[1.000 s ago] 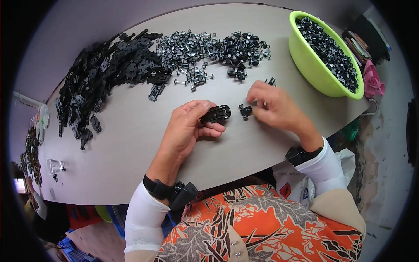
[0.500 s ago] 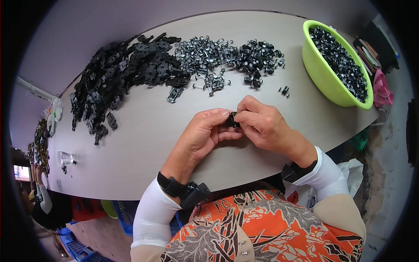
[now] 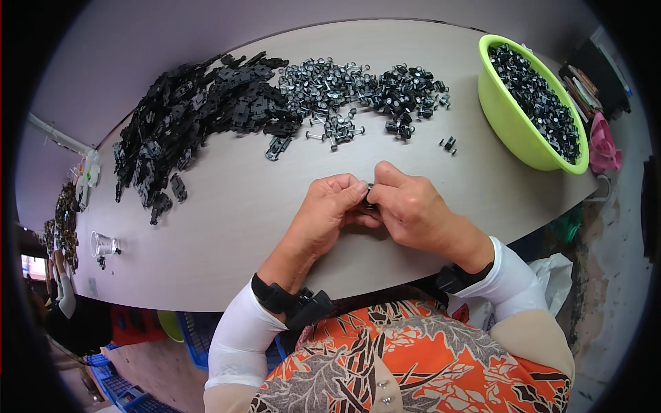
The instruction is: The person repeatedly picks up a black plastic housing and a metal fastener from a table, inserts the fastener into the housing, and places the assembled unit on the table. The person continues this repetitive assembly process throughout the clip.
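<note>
Pinching a small dark part (image 3: 372, 200), mostly hidden by fingers, I have the left hand (image 3: 327, 210) and the right hand (image 3: 416, 210) meeting above the pale grey bench (image 3: 206, 261), each grip narrow and closed on that part. Beyond them lie a small black roller piece (image 3: 449, 144), a heap of silvery round-headed metal pins (image 3: 317, 86), a heap of black-and-silver roller pieces (image 3: 410, 93) and, leftward, a broad pile of flat black plastic brackets (image 3: 237, 103). Farther right stands a lime-green plastic tub (image 3: 499, 117) filled with similar small pieces (image 3: 536, 100).
</note>
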{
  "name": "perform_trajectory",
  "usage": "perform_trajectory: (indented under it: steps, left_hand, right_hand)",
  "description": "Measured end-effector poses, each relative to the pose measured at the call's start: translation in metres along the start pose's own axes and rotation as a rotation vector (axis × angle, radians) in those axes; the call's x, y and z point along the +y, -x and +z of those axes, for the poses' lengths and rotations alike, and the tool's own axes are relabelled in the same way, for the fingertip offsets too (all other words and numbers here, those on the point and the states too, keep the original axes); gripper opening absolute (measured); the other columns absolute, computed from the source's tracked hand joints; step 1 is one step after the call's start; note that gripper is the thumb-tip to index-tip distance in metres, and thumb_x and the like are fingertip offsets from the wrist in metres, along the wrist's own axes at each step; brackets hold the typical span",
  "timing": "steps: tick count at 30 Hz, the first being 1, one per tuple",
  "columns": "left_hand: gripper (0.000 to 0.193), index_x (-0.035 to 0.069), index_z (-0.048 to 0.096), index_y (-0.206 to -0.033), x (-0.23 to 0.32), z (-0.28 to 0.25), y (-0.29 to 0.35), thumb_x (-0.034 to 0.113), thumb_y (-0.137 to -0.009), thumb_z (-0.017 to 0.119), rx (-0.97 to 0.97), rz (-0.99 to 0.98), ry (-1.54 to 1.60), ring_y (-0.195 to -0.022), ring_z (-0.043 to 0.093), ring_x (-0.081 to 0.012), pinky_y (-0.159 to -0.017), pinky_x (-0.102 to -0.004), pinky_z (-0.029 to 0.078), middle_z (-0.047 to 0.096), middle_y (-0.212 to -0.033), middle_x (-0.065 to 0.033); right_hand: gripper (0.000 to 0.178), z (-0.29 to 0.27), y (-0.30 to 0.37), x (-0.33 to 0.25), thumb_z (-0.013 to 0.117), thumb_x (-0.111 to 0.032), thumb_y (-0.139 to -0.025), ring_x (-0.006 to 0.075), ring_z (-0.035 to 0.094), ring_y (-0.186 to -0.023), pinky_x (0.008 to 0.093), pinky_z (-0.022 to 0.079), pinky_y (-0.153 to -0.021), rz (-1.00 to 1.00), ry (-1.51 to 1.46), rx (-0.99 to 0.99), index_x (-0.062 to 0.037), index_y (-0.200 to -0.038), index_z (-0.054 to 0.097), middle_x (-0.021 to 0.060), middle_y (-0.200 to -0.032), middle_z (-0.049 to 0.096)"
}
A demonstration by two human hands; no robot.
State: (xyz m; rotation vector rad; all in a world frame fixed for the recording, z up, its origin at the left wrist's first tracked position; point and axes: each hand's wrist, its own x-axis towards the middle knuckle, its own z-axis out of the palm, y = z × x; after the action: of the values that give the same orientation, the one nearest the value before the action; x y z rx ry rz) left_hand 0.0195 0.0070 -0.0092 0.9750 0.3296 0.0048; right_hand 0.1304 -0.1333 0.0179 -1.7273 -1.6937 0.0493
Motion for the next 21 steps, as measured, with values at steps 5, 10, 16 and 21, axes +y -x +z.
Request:
perform_trajectory:
  steps: [5, 10, 16, 21]
  left_hand:
    - [0.015, 0.002, 0.055, -0.080, 0.003, 0.006, 0.014, 0.013, -0.089, 0.059, 0.032, 0.075, 0.035, -0.065, 0.062, -0.0154, -0.061, -0.0265, 0.055, 0.061, -0.078, -0.0076]
    - [0.018, 0.005, 0.048, -0.076, 0.001, 0.008, 0.032, 0.005, -0.079, 0.066, 0.151, 0.041, -0.112, -0.060, 0.059, -0.0130, -0.054, -0.0243, 0.051, 0.059, -0.075, -0.0060]
    - [0.026, 0.009, 0.041, -0.073, -0.011, -0.007, 0.111, 0.001, -0.073, 0.066, 0.455, 0.302, -0.119, -0.050, 0.052, -0.0135, -0.043, -0.0230, 0.043, 0.055, -0.071, -0.0076]
    - [0.025, 0.009, 0.041, -0.072, -0.028, -0.051, 0.223, -0.001, -0.074, 0.064, 0.776, 0.388, -0.143, -0.046, 0.051, -0.0144, -0.042, -0.0232, 0.043, 0.054, -0.070, -0.0080]
  right_hand:
    - [0.032, 0.000, -0.001, -0.007, 0.067, 0.000, -0.069, 0.0322, 0.058, -0.066, 0.0395, 0.049, -0.054, -0.040, -0.126, 0.048, -0.0046, -0.099, 0.056, 0.0127, -0.084, 0.050]
    - [0.040, 0.009, 0.004, -0.022, 0.064, 0.000, -0.071, 0.0335, 0.059, -0.077, 0.0397, 0.050, -0.060, -0.088, -0.246, -0.025, -0.0062, -0.109, 0.051, 0.0131, -0.097, 0.052]
    - [0.027, -0.030, 0.009, 0.026, 0.055, 0.003, -0.070, 0.0327, 0.060, -0.069, 0.0378, 0.049, -0.059, -0.023, -0.161, 0.024, -0.0056, -0.096, 0.056, 0.0120, -0.085, 0.057]
    - [0.015, -0.050, 0.004, 0.085, 0.055, 0.004, -0.074, 0.0313, 0.060, -0.070, 0.0384, 0.048, -0.063, 0.178, 0.120, 0.129, -0.0036, -0.087, 0.059, 0.0110, -0.084, 0.057]
